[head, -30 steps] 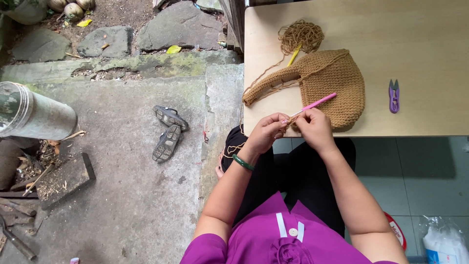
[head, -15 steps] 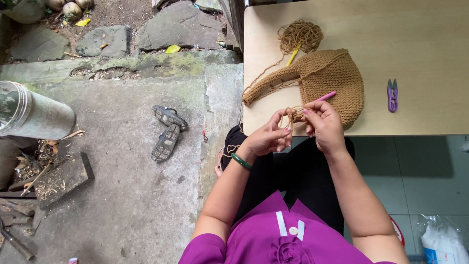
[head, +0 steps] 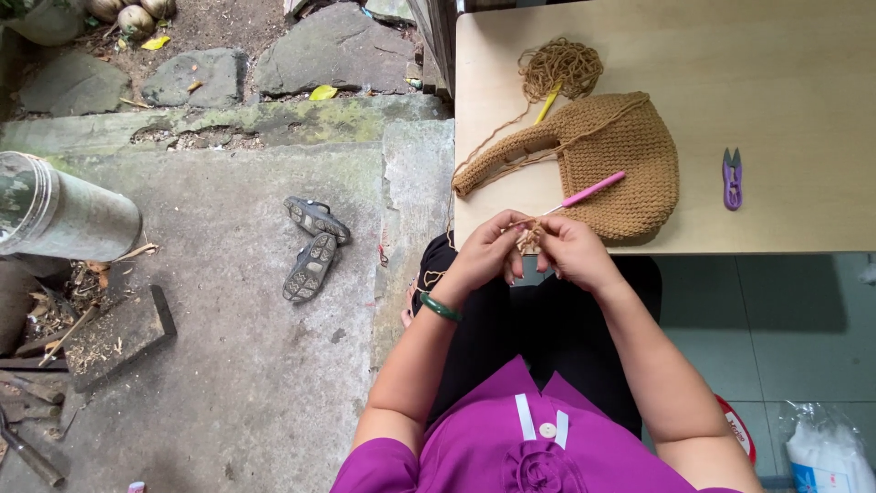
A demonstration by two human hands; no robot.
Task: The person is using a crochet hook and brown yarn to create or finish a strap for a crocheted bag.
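My left hand (head: 485, 253) and my right hand (head: 573, 251) meet just below the table's near edge, pinching a small tan crochet piece (head: 528, 239) between them. My right hand also holds a pink crochet hook (head: 589, 192) that points up to the right over the table. A tan crocheted bag (head: 613, 155) with a strap lies on the wooden table (head: 785, 82) right above my hands. A loose bundle of tan yarn (head: 560, 67) lies behind the bag, with a yellow hook (head: 547, 103) under it. A green bangle (head: 440, 308) sits on my left wrist.
Small purple thread snips (head: 732, 178) lie on the table to the right of the bag. A pair of dark sandals (head: 312, 246) lies on the concrete to my left. A large clear jar (head: 59, 210) lies at far left. A plastic bag (head: 826, 452) sits at the lower right.
Both hands have come closer together and shifted slightly down, off the table edge. The pink hook has tilted and moved with the right hand. The bag has not moved.
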